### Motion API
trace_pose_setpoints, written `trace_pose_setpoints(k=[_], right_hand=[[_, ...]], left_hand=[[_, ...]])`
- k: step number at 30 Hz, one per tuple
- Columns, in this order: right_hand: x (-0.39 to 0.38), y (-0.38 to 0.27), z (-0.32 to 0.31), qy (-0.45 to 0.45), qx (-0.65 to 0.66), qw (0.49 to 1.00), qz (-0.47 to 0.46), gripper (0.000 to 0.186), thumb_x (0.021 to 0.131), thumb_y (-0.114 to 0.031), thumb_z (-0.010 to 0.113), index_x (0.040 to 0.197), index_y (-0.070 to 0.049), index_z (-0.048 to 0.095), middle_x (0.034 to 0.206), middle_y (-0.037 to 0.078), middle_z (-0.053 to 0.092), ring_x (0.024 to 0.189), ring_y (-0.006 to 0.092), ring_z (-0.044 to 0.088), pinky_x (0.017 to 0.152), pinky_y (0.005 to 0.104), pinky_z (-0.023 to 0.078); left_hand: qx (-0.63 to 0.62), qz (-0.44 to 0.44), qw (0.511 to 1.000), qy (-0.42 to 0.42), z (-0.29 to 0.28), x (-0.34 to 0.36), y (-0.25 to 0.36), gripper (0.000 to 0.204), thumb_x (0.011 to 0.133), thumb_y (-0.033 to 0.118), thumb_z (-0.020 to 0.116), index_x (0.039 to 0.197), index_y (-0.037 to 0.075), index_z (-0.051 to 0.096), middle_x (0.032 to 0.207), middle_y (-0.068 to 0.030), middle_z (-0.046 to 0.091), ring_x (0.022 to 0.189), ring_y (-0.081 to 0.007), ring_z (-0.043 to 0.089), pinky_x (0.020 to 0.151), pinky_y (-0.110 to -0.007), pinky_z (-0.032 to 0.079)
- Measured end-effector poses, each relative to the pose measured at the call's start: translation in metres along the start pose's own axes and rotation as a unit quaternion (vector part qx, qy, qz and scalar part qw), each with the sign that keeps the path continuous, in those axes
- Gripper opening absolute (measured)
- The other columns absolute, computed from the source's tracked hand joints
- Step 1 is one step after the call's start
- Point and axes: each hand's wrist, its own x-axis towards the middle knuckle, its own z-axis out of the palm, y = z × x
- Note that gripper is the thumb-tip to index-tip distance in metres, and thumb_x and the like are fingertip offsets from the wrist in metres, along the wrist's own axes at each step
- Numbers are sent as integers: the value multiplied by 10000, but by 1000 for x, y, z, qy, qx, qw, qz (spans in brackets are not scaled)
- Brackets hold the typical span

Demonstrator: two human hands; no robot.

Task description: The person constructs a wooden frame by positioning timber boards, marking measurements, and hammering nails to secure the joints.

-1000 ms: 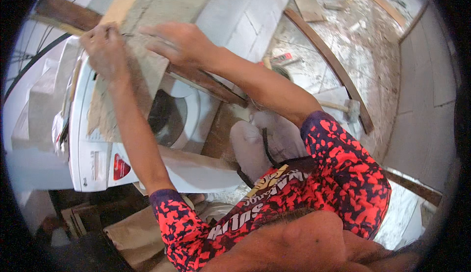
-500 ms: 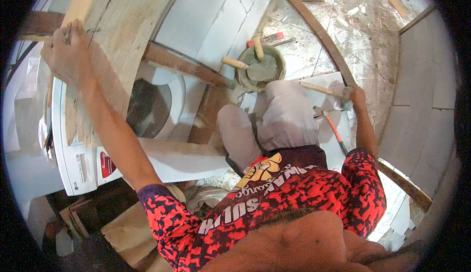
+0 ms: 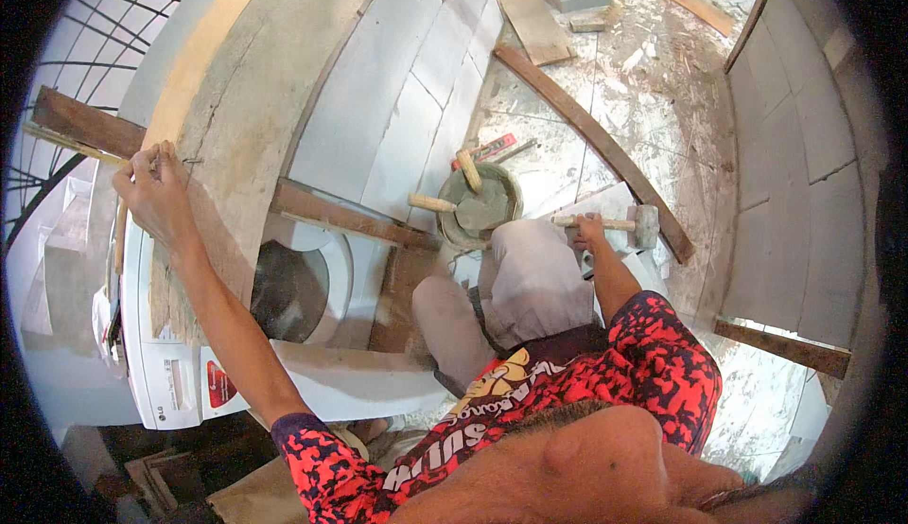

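Note:
My right hand [image 3: 590, 231] grips the wooden handle of a mallet [image 3: 647, 227], its blocky grey head pointing right, beside my knee. Far over on the left, my left hand [image 3: 156, 193] rests at the edge of a weathered wooden plank [image 3: 227, 136], its fingertips pinched together. What they pinch, if anything, is too small to make out; a thin dark piece shows just beside them. The plank stands over a white front-loading washing machine [image 3: 170, 387]. A brown wooden crosspiece [image 3: 90, 127] juts out left of the plank.
A bucket of wet mortar [image 3: 482, 212] with wooden-handled tools stands ahead of my knees, a red level [image 3: 487, 148] behind it. One long timber [image 3: 596, 146] lies diagonally on the debris-strewn floor. Grey block walls rise at right [image 3: 804, 193] and ahead left [image 3: 378, 79].
My right hand has shifted from beside the mallet's head to its handle, and the mallet now points right. My left hand stays at the plank's edge. The view has shifted.

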Motion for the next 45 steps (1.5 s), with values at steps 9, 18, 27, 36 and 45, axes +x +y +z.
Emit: trace_pose_setpoints(k=[9, 18, 27, 36, 45], right_hand=[[-19, 32, 20, -23, -476, 840, -259, 390, 755, -174, 656, 1110, -62, 543, 839, 102, 603, 724, 257, 600, 755, 432, 493], [-7, 80, 0, -84, -55, 994, 36, 564, 822, -235, 542, 1331, -238, 298, 874, 148, 577, 649, 270, 552, 548, 373, 405], [-20, 50, -33, -70, -217, 969, -95, 504, 784, -260, 631, 1236, -102, 475, 866, 123, 627, 708, 262, 581, 692, 371, 370], [-281, -144, -39, -143, -121, 976, -109, 314, 885, -241, 572, 1108, -21, 567, 804, 83, 625, 594, 155, 602, 490, 278, 454], [-553, -242, -162, -107, -230, 967, -10, 334, 845, -182, 601, 1132, -20, 551, 789, 87, 613, 562, 170, 586, 441, 290, 446]], left_hand=[[-62, 16, 998, -4, -5, -15, -20, 119, 827, 207, 672, 893, 110, 654, 1007, -128, 543, 916, -302, 582, 754, -397, 497], [-103, -29, 994, 16, -32, -27, -14, 106, 809, 183, 672, 860, 96, 641, 1059, -92, 545, 875, -269, 606, 725, -389, 513], [-167, -65, 979, 100, -38, -18, -4, 150, 815, 181, 678, 835, 55, 599, 923, -92, 542, 786, -272, 571, 684, -389, 469], [-238, -192, 950, 64, -48, 11, -6, 133, 868, 136, 614, 859, 10, 571, 881, -121, 550, 866, -284, 523, 779, -392, 423], [-381, -399, 810, -197, -182, 116, 26, 185, 939, 99, 491, 1012, -51, 569, 1072, -164, 568, 886, -247, 601, 734, -340, 502]])
